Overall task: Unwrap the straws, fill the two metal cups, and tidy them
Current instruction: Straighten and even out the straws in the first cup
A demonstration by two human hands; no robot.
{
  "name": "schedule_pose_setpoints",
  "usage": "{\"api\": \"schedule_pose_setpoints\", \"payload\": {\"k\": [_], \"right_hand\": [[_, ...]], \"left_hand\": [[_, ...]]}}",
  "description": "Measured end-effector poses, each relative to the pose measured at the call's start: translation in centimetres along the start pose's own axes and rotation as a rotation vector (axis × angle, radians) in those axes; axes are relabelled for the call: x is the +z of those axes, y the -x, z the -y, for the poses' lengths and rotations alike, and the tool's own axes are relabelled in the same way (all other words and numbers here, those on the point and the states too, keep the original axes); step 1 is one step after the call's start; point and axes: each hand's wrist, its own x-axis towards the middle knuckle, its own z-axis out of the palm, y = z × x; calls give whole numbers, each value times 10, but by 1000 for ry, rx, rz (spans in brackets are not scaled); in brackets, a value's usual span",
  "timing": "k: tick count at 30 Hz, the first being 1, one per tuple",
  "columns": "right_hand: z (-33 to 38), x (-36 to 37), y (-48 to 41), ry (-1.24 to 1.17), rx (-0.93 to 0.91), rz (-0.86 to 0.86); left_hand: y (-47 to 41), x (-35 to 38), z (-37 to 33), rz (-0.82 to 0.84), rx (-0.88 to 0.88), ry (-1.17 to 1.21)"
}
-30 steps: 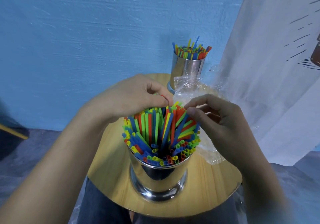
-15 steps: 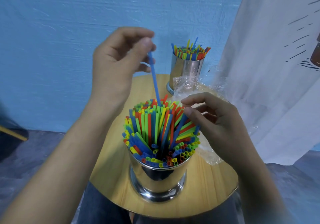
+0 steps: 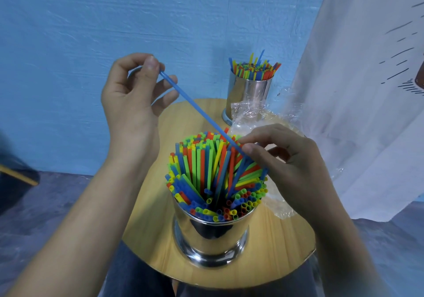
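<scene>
Straws [image 3: 206,170] in green, red, yellow and blue stand packed upright in the near metal cup [image 3: 213,239]. This cup is a shiny round steel tumbler with a flared base, set on a round wood-grain tabletop [image 3: 156,228]. One thin blue straw [image 3: 197,111] is held above the bundle, its long axis slanting from upper left down to lower right. The left hand [image 3: 133,99] pinches its upper end between thumb and forefinger, with the other fingers loosely spread. The right hand [image 3: 286,163] pinches its lower end between thumb and forefinger, right at the tops of the packed straws, with the other fingers curled. At the tabletop's far edge stands the far metal cup [image 3: 249,94], the same polished steel, full of upright coloured straws [image 3: 252,68], a few poking higher. Crinkled clear plastic wrap [image 3: 252,117] lies between the two cups, toward the right. Behind is a rough blue wall [image 3: 91,32]. White cloth [image 3: 355,113] marked with dark strokes hangs at the right.
</scene>
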Motion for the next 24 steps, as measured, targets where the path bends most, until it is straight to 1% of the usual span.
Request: {"api": "schedule_pose_setpoints", "payload": {"k": [5, 8, 12, 17, 24], "right_hand": [[0, -1, 0, 9, 6, 41], [3, 0, -1, 20, 1, 62], [7, 2, 0, 41, 2, 67], [10, 2, 0, 37, -39, 81], [13, 4, -1, 31, -91, 14]], "left_hand": [[2, -4, 2, -17, -34, 27], [4, -2, -2, 27, -33, 48], [19, 10, -8, 219, -64, 10], [30, 12, -10, 481, -13, -187], [32, 12, -12, 660, -59, -283]]}}
